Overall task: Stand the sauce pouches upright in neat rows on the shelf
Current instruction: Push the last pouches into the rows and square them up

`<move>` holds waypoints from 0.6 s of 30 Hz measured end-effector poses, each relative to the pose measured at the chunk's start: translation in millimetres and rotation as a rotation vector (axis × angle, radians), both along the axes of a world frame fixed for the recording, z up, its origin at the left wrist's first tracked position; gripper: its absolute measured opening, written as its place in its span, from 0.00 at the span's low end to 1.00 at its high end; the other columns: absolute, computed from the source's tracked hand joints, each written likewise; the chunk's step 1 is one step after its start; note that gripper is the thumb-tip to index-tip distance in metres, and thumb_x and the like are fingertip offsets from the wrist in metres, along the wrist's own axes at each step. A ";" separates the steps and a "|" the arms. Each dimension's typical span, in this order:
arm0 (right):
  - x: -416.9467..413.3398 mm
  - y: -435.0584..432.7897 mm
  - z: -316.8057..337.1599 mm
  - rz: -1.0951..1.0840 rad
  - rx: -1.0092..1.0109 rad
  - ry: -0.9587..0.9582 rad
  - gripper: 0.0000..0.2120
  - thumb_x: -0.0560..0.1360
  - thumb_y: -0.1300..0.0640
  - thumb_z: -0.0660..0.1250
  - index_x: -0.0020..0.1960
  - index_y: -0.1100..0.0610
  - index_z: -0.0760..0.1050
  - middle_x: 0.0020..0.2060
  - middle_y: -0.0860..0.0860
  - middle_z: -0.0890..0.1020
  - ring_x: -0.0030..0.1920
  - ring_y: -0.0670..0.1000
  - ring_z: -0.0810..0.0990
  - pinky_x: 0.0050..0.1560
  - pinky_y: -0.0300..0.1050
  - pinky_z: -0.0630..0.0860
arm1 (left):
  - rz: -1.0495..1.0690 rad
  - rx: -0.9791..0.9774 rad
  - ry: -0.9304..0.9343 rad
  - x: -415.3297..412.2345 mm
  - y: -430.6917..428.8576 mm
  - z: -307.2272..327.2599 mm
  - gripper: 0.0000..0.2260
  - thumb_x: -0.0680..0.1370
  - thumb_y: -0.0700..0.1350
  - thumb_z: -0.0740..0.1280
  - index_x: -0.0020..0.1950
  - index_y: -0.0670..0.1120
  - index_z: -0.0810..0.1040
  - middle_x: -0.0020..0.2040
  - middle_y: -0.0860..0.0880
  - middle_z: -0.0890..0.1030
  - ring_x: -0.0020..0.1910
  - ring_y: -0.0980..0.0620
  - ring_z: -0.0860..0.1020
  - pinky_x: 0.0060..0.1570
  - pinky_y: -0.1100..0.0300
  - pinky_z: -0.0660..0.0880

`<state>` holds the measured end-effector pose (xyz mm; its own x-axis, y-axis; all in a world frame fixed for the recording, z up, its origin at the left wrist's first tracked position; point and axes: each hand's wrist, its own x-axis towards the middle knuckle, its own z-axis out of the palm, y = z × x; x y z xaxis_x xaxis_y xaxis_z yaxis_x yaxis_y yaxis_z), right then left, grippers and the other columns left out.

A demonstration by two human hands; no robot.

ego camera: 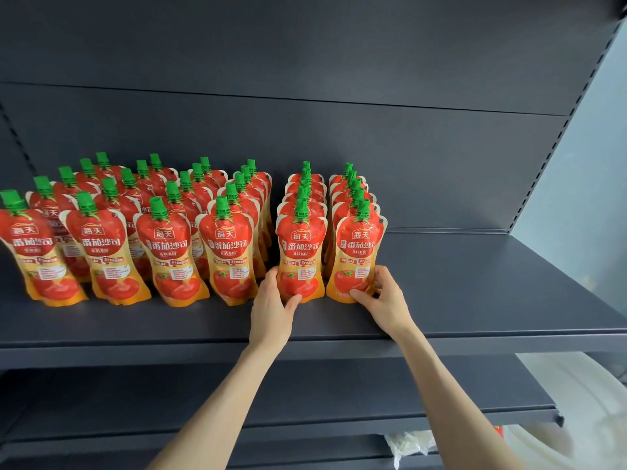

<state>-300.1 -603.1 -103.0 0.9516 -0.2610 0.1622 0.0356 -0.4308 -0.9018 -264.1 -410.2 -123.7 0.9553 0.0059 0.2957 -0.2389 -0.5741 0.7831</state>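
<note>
Fingers of my left hand clasp the base of one front pouch; my right hand pinches the neighbouring pouch low down (thumb across its front). Both stand upright on the shelf, heading tidy rows, my forearms reaching up from below.

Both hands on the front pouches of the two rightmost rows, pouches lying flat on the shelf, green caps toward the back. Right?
Not quite. The head view shows the pouches standing upright, green caps on top, not lying flat. The rest holds: the left hand grips the base of the front pouch of the second-from-right row, the right hand the front pouch of the rightmost row, on the shelf.
</note>
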 end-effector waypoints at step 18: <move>-43.5 33.6 -6.6 -0.097 -0.108 -0.187 0.11 0.75 0.59 0.67 0.56 0.49 0.72 0.54 0.45 0.75 0.54 0.44 0.76 0.52 0.35 0.72 | 0.060 -0.114 -0.313 -40.5 56.2 -6.6 0.10 0.74 0.39 0.70 0.54 0.42 0.76 0.50 0.47 0.79 0.49 0.49 0.78 0.46 0.55 0.78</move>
<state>-343.7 -569.5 -109.7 0.8736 -0.3213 0.3656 0.1516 -0.5341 -0.8317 -304.6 -354.0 -130.2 0.8152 0.1091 0.5689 -0.4466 -0.5071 0.7371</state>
